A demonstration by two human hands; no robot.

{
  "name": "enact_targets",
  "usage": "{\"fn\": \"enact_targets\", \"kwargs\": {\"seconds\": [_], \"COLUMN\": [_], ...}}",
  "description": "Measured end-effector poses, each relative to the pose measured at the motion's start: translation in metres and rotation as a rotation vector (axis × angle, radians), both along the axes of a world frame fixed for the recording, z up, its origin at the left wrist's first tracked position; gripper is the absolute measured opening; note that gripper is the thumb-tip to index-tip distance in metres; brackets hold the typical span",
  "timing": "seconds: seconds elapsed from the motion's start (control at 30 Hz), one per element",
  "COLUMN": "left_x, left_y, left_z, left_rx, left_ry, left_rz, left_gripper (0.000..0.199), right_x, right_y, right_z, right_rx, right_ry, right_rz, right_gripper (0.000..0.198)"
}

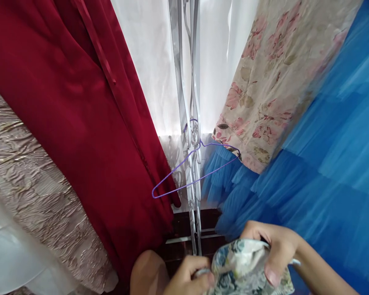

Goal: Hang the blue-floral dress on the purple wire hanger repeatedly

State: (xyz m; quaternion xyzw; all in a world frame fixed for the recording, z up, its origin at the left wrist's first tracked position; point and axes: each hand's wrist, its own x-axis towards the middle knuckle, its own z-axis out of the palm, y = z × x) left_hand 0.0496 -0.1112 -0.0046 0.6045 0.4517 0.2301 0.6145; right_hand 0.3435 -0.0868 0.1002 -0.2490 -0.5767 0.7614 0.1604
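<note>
Cloth (242, 272), between left fingers (197, 262) and right fingers (274, 270)

Inspection of the head view: no text, label, brand, number or sign can be read.
</note>
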Motion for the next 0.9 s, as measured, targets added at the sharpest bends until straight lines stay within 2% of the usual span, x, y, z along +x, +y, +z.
{"fn": "enact_targets", "kwargs": {"seconds": [0.07,0.13,0.23,0.3,0.4,0.47,0.53,0.67,0.77,0.9], "left_x": [-0.014,-0.027,-0.039,-0.044,-0.054,-0.065,-0.079,-0.101,-0.1,-0.07], "left_y": [0.009,0.016,0.018,0.018,0.024,0.035,0.053,0.099,0.135,0.169], "left_z": [-0.001,0.004,0.024,0.044,0.076,0.096,0.114,0.142,0.163,0.183], "left_rx": [0.106,0.176,0.268,0.375,0.605,0.752,0.882,1.102,1.107,1.057], "left_ry": [0.054,0.064,0.0,0.058,0.207,0.29,0.379,0.45,0.374,0.276], "left_rz": [0.209,0.273,0.177,0.105,0.1,0.137,0.196,0.342,0.398,0.389], "left_gripper": [0.066,0.062,0.05,0.041,0.026,0.024,0.027,0.026,0.027,0.025], "right_x": [0.014,0.022,0.024,0.019,0.008,0.0,-0.01,-0.029,-0.04,-0.046], "right_y": [0.007,0.023,0.056,0.079,0.107,0.122,0.131,0.132,0.122,0.109], "right_z": [0.011,0.013,0.007,0.002,0.003,0.008,0.013,0.01,0.003,-0.003], "right_rx": [0.139,0.334,0.673,0.839,1.012,1.078,1.092,1.092,1.096,1.106], "right_ry": [-0.019,-0.114,-0.302,-0.364,-0.459,-0.594,-0.7,-0.748,-0.746,-0.73], "right_rz": [-0.154,-0.403,-0.787,-0.906,-0.916,-0.855,-0.783,-0.681,-0.644,-0.618], "right_gripper": [0.036,0.014,0.006,0.016,0.05,0.059,0.052,0.014,0.004,0.005]}}
